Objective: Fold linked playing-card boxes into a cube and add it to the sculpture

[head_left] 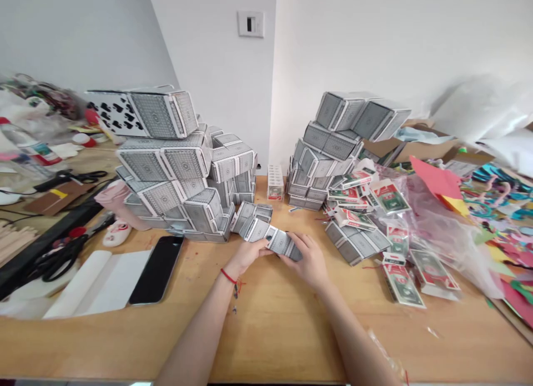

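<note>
In the head view, my left hand [250,256], a red string at its wrist, and my right hand [308,258] grip a short row of grey-backed boxes folded from playing cards [272,237]. My left thumb presses on its middle, while my right fingers wrap its right end. Just behind the row sits a small group of similar card boxes [247,211]; whether the two touch I cannot tell. At left rises a tall stepped stack of card boxes [164,197], and another stack [320,158] leans at right. A joined block of card boxes [353,242] lies right of my right hand.
A black phone [157,270] lies on white paper [112,280] at left, near scissors [62,258]. Several red-and-green card packs [402,286] lie at right beside clear plastic wrap [453,247]. A clear box [275,183] stands by the wall.
</note>
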Demonstrator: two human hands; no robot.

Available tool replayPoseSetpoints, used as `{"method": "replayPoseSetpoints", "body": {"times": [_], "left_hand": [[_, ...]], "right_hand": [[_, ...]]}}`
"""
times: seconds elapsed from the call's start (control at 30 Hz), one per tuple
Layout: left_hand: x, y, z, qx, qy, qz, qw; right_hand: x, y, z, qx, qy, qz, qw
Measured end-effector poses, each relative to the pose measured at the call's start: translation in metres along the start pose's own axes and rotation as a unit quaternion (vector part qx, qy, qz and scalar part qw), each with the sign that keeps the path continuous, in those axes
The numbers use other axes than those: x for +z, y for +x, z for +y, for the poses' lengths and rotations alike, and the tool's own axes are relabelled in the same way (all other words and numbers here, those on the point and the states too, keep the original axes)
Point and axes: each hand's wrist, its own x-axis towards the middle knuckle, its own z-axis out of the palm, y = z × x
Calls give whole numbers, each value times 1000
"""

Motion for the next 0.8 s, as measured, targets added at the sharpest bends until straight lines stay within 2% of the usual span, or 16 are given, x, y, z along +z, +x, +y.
{"method": "replayPoseSetpoints", "body": {"times": [0.13, 0.2, 0.33, 0.47, 0.63, 0.8], "left_hand": [[4, 0, 2, 28, -84, -68, 994], [5, -1, 4, 60, -107, -77, 989], [8, -1, 9, 129, -142, -24, 981], [15, 0, 9, 144, -196, 35, 969], [20, 0, 6, 171, -218, 26, 961], [22, 0, 3, 165, -213, 29, 963]], "right_hand": [[2, 0, -3, 12, 51, 7, 999], [2, 0, -6, 18, 66, 10, 998], [3, 0, -16, 23, 104, -6, 994], [5, 1, -26, 23, 131, -10, 991], [4, 0, -32, 32, 133, -8, 991], [2, -1, -32, 33, 124, -8, 992]]}}
